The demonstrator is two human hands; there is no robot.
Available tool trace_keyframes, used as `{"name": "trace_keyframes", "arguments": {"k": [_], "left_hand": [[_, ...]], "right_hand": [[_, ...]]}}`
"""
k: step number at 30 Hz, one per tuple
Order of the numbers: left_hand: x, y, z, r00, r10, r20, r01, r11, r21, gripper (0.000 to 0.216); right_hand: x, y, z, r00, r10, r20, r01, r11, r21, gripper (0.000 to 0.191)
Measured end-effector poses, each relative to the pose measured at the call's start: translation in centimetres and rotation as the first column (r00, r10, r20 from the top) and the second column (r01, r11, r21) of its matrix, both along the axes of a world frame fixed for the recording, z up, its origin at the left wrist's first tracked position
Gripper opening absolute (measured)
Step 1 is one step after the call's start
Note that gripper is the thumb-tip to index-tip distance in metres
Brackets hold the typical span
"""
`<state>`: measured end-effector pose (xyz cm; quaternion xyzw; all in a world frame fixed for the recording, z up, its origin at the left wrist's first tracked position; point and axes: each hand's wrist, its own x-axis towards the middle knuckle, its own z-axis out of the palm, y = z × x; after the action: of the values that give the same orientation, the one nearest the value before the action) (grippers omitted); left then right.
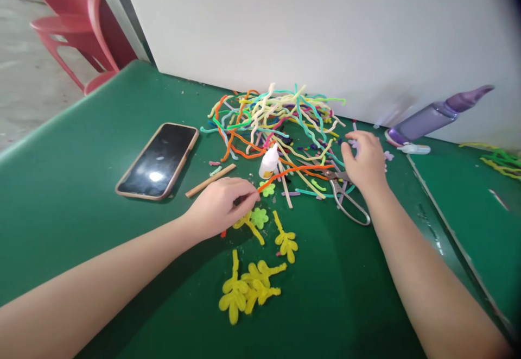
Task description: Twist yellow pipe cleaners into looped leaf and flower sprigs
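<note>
My left hand (222,207) rests on the green table (81,185) with its fingers pinched on an orange pipe cleaner (293,171) that runs off to the right. Beside its fingertips lie a yellow pipe-cleaner flower with a green centre (256,220) and a small green flower piece (267,189). My right hand (364,162) lies curled, palm down, at the right edge of a heap of coloured pipe cleaners (277,117), just above metal scissors (345,199). Whether it holds anything is hidden. More yellow flowers (248,288) lie nearer to me.
A phone (158,161) lies screen up at the left, a wooden stick (209,181) beside it. A small white glue bottle (269,162) stands by the heap. A purple glue gun (435,117) leans on the white wall. Red plastic chairs (77,33) stand at the far left.
</note>
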<state>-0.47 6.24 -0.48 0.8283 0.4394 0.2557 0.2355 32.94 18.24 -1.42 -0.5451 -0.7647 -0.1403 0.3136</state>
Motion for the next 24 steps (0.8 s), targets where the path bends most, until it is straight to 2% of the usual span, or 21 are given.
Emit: {"name": "trace_keyframes", "arguments": {"k": [2,5,8,12,19,24], "left_hand": [[0.0,0.0,-0.1,1.0,0.002,0.001,-0.002,1.0,-0.003,0.022],[0.0,0.1,-0.2,1.0,0.003,0.002,-0.003,1.0,-0.021,0.022],[0.0,0.1,-0.4,1.0,0.001,0.008,-0.001,1.0,-0.03,0.022],[0.0,0.1,-0.5,1.0,0.005,0.002,-0.005,0.999,-0.044,0.023],[0.0,0.1,-0.4,1.0,0.007,-0.025,-0.008,0.998,-0.06,0.026],[0.1,0.3,-0.4,1.0,-0.002,-0.027,0.0,0.998,-0.057,0.028]], "right_hand": [[0.5,0.4,-1.1,0.998,-0.018,0.057,0.022,0.997,-0.071,0.032],[1.0,0.7,-2.2,0.997,-0.053,0.047,0.061,0.983,-0.172,0.041],[1.1,1.0,-2.5,0.998,-0.062,0.033,0.069,0.955,-0.288,0.05],[1.0,1.4,-2.5,0.995,-0.083,0.046,0.095,0.887,-0.452,0.06],[0.9,1.8,-2.5,0.992,-0.096,0.087,0.128,0.837,-0.531,0.067],[0.8,1.7,-2.6,0.989,-0.09,0.117,0.14,0.826,-0.546,0.067]]}}
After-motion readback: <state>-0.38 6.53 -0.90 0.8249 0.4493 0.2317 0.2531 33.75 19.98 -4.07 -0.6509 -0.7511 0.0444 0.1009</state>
